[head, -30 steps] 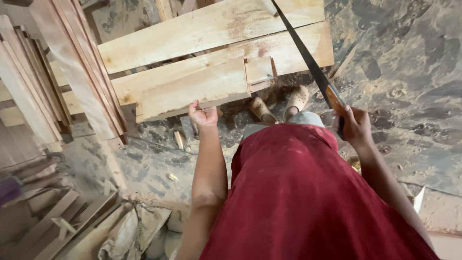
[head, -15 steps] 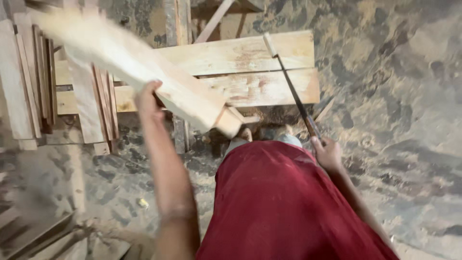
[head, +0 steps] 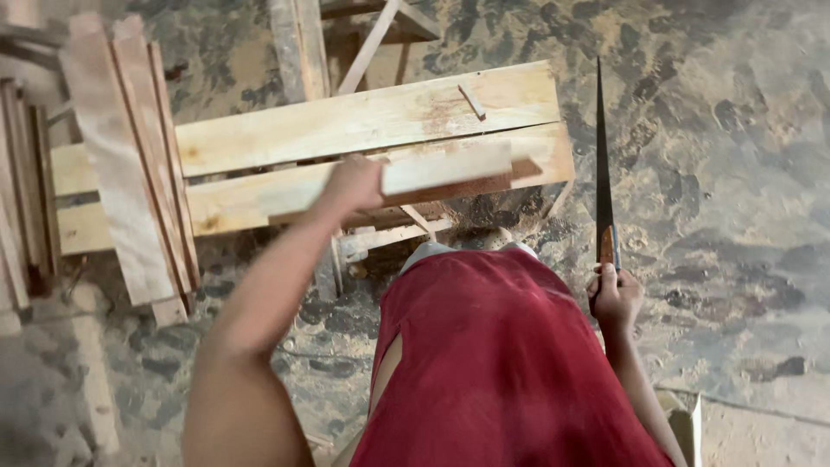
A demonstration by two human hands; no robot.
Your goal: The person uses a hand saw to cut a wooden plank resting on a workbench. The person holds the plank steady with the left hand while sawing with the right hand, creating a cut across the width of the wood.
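Gripping a short board point(head: 445, 169) above the plank bench point(head: 363, 121), hands closed: left hand point(head: 350, 183) there, right hand point(head: 614, 298) clutching a handsaw point(head: 601, 156).

I'm standing in a rough carpentry workshop. Sawn planks point(head: 363, 121) lie stacked over a dirt floor point(head: 718, 199) dusted with sawdust, more boards point(head: 121, 173) are piled at my left, and my right hand point(head: 616, 298) grips a handsaw point(head: 602, 164).

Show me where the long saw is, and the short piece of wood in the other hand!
Long dark-bladed hand saw point(head: 600, 147), head view: middle of its blade.
Short pale wooden board point(head: 445, 164), head view: its flat top face.
Left hand point(head: 352, 183), head view: back of the hand gripping the board.
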